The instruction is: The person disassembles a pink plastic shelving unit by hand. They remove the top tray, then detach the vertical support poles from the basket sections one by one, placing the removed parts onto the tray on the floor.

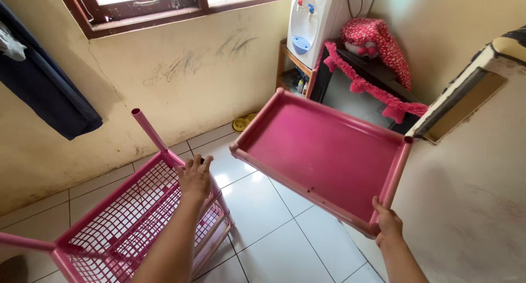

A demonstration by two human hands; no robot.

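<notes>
White tiled floor, yellowed wall. Pink solid tray: held aloft by right hand, clamped on near corner; likely light, rigid, smooth plastic. Pink mesh rack: on floor; left hand apparently closed on its corner post.

Pink tray, pink mesh rack

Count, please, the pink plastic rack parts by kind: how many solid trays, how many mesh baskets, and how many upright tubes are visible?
Solid tray: 1
Mesh basket: 1
Upright tube: 1
Total: 3
</notes>
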